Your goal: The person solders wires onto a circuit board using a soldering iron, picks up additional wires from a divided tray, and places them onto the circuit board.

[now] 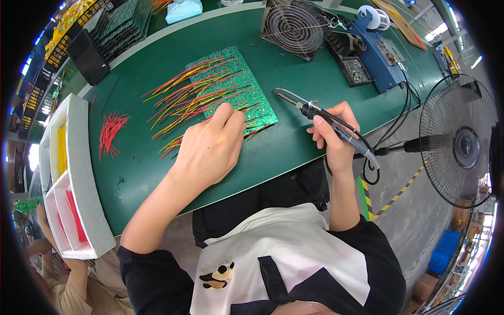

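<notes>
A green circuit board (229, 60) lies on the bench with rows of red, yellow and black wires (181, 94) fanning out to its left. Over the board's near end is my left hand (211, 144), thumb and fingers drawn together among the wire ends. Whatever it pinches is hidden under the fingers. My right hand (338, 142) grips a soldering iron (328, 119) with a thin curved metal tube alongside its tip. The iron points up and left, its tip held to the right of the board and apart from it.
Loose red wires (111, 134) lie at left beside a white foam tray (86, 184) of sorted wires. Farther back are a black phone-like device (88, 56), a square fan (295, 26) and a blue soldering station (375, 58). A floor fan (464, 147) stands at right. Another person (73, 286) sits lower left.
</notes>
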Action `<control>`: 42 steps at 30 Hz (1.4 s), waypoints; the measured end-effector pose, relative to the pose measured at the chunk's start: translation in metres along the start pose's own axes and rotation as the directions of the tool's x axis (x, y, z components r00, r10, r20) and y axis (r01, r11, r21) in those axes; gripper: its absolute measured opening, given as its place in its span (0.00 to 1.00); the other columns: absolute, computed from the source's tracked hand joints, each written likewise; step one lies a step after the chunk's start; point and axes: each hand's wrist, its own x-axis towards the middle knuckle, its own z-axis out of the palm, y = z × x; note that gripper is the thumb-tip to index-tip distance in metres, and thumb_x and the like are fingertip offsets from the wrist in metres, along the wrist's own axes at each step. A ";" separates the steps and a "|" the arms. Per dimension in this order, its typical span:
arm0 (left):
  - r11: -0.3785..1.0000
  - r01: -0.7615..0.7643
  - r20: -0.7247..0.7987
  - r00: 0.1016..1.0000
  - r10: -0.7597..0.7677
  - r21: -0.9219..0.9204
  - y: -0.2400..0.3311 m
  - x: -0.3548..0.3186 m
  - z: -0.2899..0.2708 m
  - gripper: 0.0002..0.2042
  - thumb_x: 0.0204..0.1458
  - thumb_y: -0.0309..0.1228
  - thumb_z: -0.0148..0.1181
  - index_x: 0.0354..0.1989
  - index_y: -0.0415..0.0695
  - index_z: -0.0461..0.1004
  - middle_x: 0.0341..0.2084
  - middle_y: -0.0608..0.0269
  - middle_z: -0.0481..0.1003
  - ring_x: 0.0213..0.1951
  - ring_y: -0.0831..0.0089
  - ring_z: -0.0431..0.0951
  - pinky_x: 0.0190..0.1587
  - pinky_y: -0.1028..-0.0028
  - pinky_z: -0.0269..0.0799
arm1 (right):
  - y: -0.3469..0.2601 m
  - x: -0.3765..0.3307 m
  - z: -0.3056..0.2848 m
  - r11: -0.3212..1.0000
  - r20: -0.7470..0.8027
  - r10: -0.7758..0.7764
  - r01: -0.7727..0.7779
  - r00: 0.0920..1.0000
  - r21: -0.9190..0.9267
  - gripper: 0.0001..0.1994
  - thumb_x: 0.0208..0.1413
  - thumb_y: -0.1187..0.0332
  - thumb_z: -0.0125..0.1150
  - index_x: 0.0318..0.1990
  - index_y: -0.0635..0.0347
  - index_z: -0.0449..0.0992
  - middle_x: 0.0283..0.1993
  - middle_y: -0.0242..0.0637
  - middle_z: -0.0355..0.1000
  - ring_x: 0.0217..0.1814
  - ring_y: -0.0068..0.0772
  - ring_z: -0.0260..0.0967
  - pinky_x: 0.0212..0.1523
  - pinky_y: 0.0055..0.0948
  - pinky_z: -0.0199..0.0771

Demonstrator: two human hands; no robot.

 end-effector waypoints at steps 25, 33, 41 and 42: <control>0.985 0.077 -0.032 0.996 -0.083 -0.155 -0.001 -0.001 0.005 0.06 0.50 0.20 0.53 0.33 0.38 0.63 0.25 0.54 0.72 0.21 0.56 0.73 0.23 0.64 0.66 | 0.006 0.002 -0.002 0.992 -0.044 -0.069 0.073 0.997 0.107 0.09 0.52 0.72 0.60 0.29 0.62 0.64 0.17 0.33 0.66 0.14 0.15 0.59 0.24 0.22 0.74; 0.983 0.002 -0.112 0.993 -0.023 -0.181 -0.006 -0.001 0.012 0.06 0.47 0.19 0.56 0.29 0.38 0.64 0.24 0.56 0.70 0.20 0.60 0.72 0.22 0.68 0.67 | 0.003 0.000 -0.002 0.991 -0.085 -0.056 0.066 0.995 0.114 0.09 0.53 0.72 0.59 0.29 0.62 0.63 0.16 0.33 0.65 0.13 0.15 0.58 0.24 0.22 0.73; 0.995 -0.031 -0.096 0.995 0.022 -0.099 -0.008 -0.003 0.017 0.06 0.45 0.18 0.57 0.28 0.39 0.66 0.23 0.58 0.70 0.20 0.60 0.71 0.21 0.68 0.66 | 0.000 -0.014 -0.010 0.983 -0.118 -0.046 0.066 0.992 0.174 0.09 0.53 0.72 0.58 0.30 0.61 0.62 0.14 0.32 0.63 0.11 0.14 0.56 0.24 0.22 0.74; 0.995 -0.041 -0.100 0.994 0.032 -0.089 -0.008 -0.003 0.018 0.06 0.44 0.18 0.57 0.28 0.39 0.66 0.23 0.58 0.70 0.20 0.61 0.71 0.21 0.68 0.66 | -0.001 -0.016 -0.010 0.978 -0.112 -0.039 0.061 0.993 0.199 0.09 0.52 0.72 0.58 0.29 0.61 0.62 0.14 0.32 0.63 0.11 0.14 0.55 0.24 0.22 0.74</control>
